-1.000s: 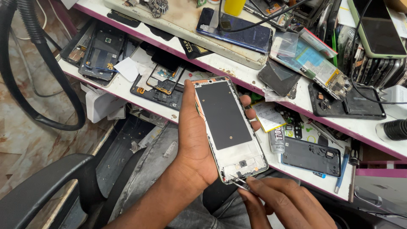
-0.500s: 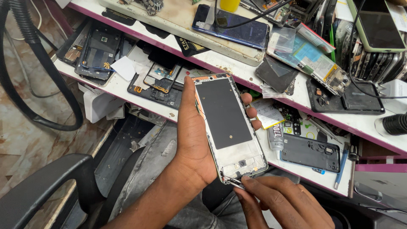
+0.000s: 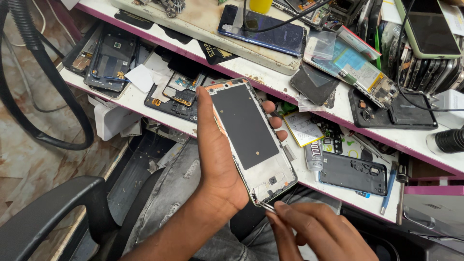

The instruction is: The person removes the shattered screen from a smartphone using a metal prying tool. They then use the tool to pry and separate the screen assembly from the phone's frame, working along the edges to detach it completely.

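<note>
My left hand (image 3: 218, 166) grips an opened phone frame (image 3: 251, 137) from its left side, thumb along the edge and fingertips showing on the right edge. The frame is tilted, its dark inner plate facing me and its silver rim exposed. My right hand (image 3: 314, 234), at the bottom of the view, pinches a thin metal tool (image 3: 267, 207) whose tip touches the frame's lower corner. Both hands hover above my lap, in front of the white workbench (image 3: 338, 166).
The bench holds several dismantled phones, back covers and circuit boards, a glue tube (image 3: 314, 157) and a blue pen (image 3: 388, 191). A raised shelf (image 3: 232, 36) carries a dark blue phone (image 3: 263, 29). A black hose (image 3: 48, 96) loops at left; a chair arm (image 3: 38, 217) sits lower left.
The view has shifted slightly. My right hand has moved up a little, bringing the tool tip against the frame's lower corner. The left hand keeps its grip.
</note>
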